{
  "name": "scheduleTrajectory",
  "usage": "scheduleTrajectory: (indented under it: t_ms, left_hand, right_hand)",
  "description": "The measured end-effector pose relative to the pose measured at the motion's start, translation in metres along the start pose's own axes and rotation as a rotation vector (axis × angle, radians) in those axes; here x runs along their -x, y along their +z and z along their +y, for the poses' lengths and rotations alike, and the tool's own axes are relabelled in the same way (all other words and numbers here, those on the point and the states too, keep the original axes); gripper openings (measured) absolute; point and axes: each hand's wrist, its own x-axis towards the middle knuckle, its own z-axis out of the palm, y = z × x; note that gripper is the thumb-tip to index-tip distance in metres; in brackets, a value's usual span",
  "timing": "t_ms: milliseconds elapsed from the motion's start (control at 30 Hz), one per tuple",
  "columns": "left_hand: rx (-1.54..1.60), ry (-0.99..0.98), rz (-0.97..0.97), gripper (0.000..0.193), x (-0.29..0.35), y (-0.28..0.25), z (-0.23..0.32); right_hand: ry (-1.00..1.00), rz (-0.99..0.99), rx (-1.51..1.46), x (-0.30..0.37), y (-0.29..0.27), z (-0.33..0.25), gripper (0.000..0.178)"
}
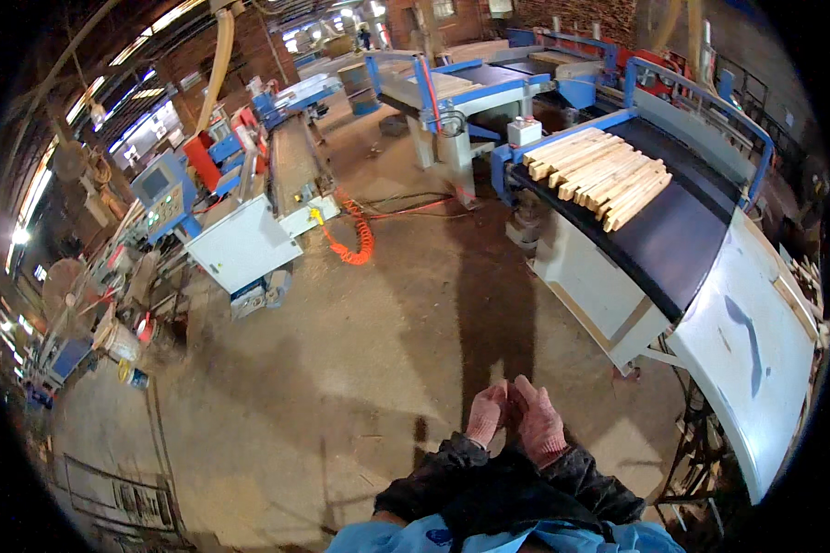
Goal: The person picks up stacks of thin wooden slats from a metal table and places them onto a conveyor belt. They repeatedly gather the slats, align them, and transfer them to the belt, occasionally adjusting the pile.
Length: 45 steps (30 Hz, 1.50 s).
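Note:
My left hand (487, 415) and my right hand (539, 426) are close together in front of my body, above the floor. Both wear pinkish knit work gloves. The fingers are bent and pressed together, their tips meeting or almost meeting. What lies between them, if anything, is hidden. Dark sleeves cover my forearms. Ahead to the right, out of my hands' reach, a row of light wooden strips (599, 172) lies side by side on a black conveyor belt (678, 244).
A pale sloping metal panel (742, 341) stands at the right by the conveyor. On the left is a white machine cabinet (244, 241) with a control panel (164, 195). A coiled orange hose (358, 241) hangs to the floor. Buckets (117, 339) stand farther left.

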Motion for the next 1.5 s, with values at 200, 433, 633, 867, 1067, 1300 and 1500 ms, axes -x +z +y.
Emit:
scheduleTrajectory:
  t_ms: [200,433,633,867,1067,1300,1500]
  left_hand:
    - [-0.099,-0.073,-0.135,0.047,0.003,-0.01,-0.018]
    - [0.262,0.245,-0.735,0.049,-0.052,-0.06,-0.088]
    - [-0.51,0.062,-0.432,0.047,0.001,0.024,-0.069]
    - [-0.784,0.056,-0.643,0.048,0.021,0.113,-0.119]
    - [-0.969,0.115,-0.808,0.05,0.026,0.195,-0.168]
    - [-1.156,-0.269,-0.452,0.044,0.167,0.396,-0.241]
    - [-0.957,0.411,-1.478,0.025,0.169,0.453,-0.383]
  right_hand:
    - [0.049,0.194,-0.109,0.003,0.009,-0.002,0.049]
    - [-0.192,-0.071,-0.055,-0.018,-0.017,0.058,0.039]
    - [-0.4,0.169,-0.356,0.016,-0.062,0.059,0.082]
    - [-0.656,0.212,-0.493,0.087,-0.119,0.02,0.086]
    - [-0.622,0.299,-0.501,0.159,-0.183,-0.035,0.07]
    - [-0.72,0.165,-0.639,0.262,-0.34,-0.072,0.038]
    - [-1.072,0.729,-0.888,0.421,-0.324,-0.109,0.051]
